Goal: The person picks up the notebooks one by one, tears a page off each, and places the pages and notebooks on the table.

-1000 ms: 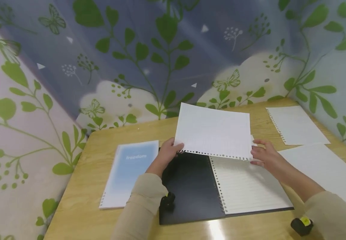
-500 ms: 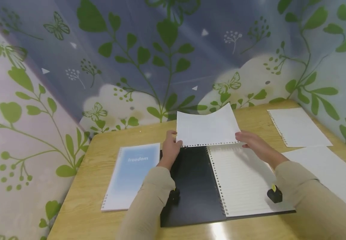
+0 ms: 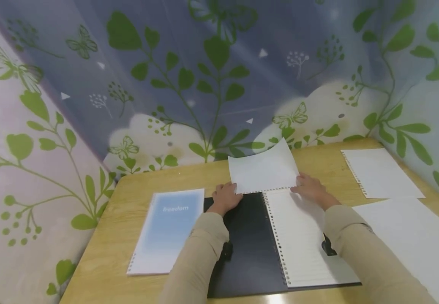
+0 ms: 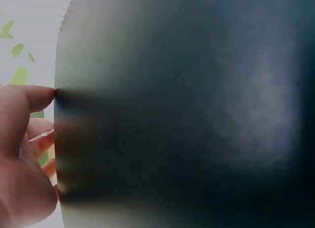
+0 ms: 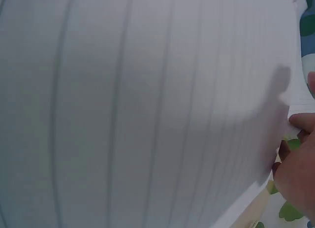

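In the head view a white loose-leaf sheet point(image 3: 263, 171) stands curved upward beyond an open black-covered notebook point(image 3: 242, 245), its row of punched holes facing me. My left hand point(image 3: 227, 196) pinches the sheet's near left corner, close to the cover's top edge. At the near right corner my right hand point(image 3: 310, 189) holds it between thumb and fingers. Ruled paper point(image 3: 303, 240) with a holed left edge lies on the notebook's right side. The left wrist view is mostly filled by the dark cover point(image 4: 187, 119), the right wrist view by ruled paper point(image 5: 138, 110).
A pad with a blue "freedom" cover point(image 3: 175, 232) lies left of the notebook. One holed sheet point(image 3: 383, 171) is at the far right of the wooden table point(image 3: 158, 177), with more white paper point(image 3: 413, 236) nearer. A leaf-patterned cloth point(image 3: 173, 105) hangs behind.
Both hands have lowered the sheet to the notebook's top edge. My right hand has moved left, and the sheet has bent into a curve. The other papers stay put.
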Demonstrator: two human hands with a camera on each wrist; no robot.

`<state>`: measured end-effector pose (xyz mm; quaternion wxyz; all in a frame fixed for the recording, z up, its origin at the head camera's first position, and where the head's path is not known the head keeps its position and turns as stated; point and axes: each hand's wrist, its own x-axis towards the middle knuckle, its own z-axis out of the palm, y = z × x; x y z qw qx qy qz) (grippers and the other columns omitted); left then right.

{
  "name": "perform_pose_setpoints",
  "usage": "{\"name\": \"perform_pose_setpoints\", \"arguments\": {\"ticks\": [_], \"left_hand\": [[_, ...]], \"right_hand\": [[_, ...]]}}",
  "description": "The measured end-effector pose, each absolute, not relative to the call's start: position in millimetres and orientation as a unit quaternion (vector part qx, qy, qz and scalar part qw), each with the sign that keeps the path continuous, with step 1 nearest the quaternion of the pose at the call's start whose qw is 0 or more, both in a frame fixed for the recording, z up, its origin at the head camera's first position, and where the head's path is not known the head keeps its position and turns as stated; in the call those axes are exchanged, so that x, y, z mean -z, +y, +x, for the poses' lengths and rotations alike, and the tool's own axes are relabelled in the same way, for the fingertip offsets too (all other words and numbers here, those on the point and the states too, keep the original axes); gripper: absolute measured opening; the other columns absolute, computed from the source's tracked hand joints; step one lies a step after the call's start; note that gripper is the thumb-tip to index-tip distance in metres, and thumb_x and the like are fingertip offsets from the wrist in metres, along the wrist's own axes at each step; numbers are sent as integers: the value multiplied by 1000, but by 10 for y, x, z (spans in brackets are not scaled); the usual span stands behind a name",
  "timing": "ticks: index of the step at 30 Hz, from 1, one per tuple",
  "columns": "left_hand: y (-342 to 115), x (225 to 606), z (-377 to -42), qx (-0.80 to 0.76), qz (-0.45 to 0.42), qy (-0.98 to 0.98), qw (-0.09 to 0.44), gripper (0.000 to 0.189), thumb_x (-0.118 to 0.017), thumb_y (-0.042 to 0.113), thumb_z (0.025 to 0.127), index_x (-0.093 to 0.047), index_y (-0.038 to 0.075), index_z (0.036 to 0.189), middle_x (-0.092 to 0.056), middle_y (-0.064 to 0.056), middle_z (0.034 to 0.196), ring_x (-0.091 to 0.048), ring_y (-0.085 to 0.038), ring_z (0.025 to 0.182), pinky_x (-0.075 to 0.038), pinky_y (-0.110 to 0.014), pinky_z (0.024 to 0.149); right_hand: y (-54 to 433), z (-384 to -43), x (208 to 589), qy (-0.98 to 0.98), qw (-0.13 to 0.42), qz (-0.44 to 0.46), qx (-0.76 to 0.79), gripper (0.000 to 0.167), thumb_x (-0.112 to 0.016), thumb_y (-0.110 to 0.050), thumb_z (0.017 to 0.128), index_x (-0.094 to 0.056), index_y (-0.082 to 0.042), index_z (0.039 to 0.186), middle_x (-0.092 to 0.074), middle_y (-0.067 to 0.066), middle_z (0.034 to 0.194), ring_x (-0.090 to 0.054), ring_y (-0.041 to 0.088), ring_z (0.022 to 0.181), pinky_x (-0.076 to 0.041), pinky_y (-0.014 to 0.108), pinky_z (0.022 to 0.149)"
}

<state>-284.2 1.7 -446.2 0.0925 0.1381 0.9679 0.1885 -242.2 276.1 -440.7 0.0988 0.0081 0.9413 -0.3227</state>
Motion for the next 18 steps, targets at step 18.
{"name": "perform_pose_setpoints", "arguments": {"ticks": [18], "left_hand": [[-674, 4244, -2656, -226, 91, 969, 22, 40, -42, 37, 94, -52, 24, 131, -58, -2, 128, -42, -38, 124, -31, -59, 95]], "right_hand": [[3010, -2087, 4231, 963, 59, -68, 254, 68, -41, -48, 94, -22, -7, 145, 2, 28, 151, 1, 56, 133, -7, 77, 94]]}}
